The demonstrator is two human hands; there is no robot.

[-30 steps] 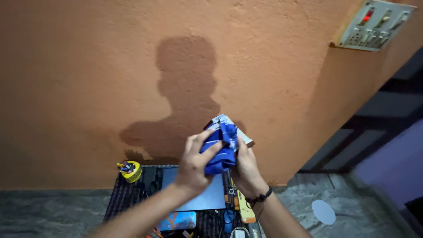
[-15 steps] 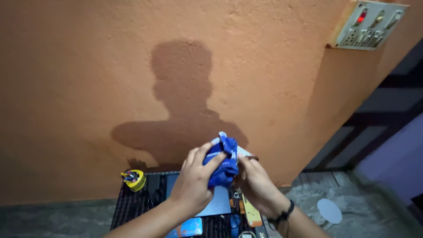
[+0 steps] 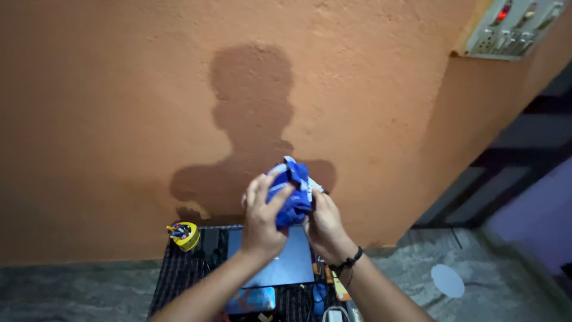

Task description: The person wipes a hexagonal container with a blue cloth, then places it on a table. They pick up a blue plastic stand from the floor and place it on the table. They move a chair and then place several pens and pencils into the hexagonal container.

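Note:
My left hand (image 3: 262, 220) and my right hand (image 3: 322, 226) are raised in front of an orange wall, both closed around a crumpled blue cloth with white stripes (image 3: 291, 191). The cloth is bunched between the palms, and a flat pale object peeks out behind it at the right edge; what it is cannot be told. A dark bead bracelet (image 3: 348, 261) sits on my right wrist.
Below the hands a dark striped mat (image 3: 179, 268) lies on the floor with a grey slab-like device (image 3: 286, 262), a yellow tape roll holding small items (image 3: 185, 234), a blue card and several small tools. A white disc (image 3: 447, 280) lies on the stone floor. A switchboard (image 3: 512, 27) hangs top right.
Both hands with the cloth dipped lower, then rose again and shifted slightly left. The fingers have kept kneading the bunched cloth.

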